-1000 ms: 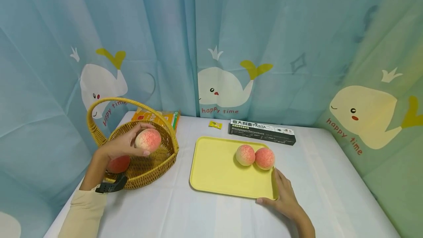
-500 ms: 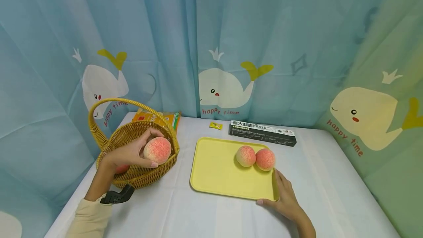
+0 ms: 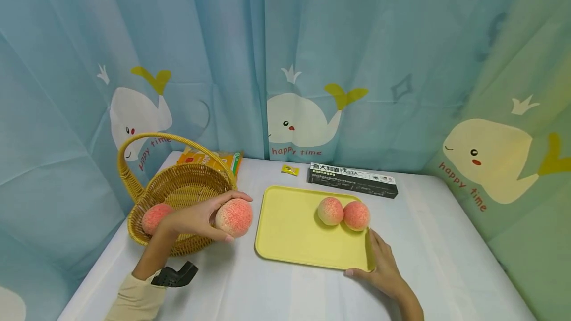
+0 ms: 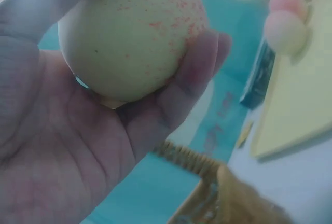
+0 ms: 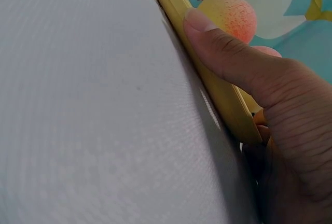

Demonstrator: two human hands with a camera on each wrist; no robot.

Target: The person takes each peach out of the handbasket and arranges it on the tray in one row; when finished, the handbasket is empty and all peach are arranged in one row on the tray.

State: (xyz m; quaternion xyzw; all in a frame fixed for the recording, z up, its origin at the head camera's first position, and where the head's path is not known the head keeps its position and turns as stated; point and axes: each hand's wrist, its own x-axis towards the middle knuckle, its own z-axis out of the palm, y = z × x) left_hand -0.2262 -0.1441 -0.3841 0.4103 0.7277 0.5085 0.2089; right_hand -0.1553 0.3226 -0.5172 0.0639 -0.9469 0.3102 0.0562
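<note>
My left hand point(image 3: 200, 217) grips a pink-and-cream peach point(image 3: 234, 217), thumb and fingers spread round it. It is held in the air between the wicker basket point(image 3: 182, 251) and the yellow tray point(image 3: 294, 241). In the left wrist view the peach point(image 4: 129, 37) fills the space between thumb and fingers. Another peach point(image 3: 156, 218) lies in the basket's left part. Two peaches touch each other on the tray's right side, one paler point(image 3: 330, 211) and one pinker point(image 3: 357, 216). My right hand point(image 3: 383, 267) holds the tray's near right corner, its thumb point(image 5: 223, 47) against the rim.
An orange packet point(image 3: 232, 160) lies behind the basket, whose tall handle point(image 3: 178, 137) arches over it. A small yellow wrapped sweet point(image 3: 290, 170) and a black-and-white pasta box point(image 3: 352, 181) lie beyond the tray. Blue curtains point(image 3: 379, 38) enclose the white-covered table point(image 3: 276, 291).
My left hand has carried the peach rightward and toward me, out past the basket's right rim. The peach in the basket shows more fully. The right hand stays at the tray corner.
</note>
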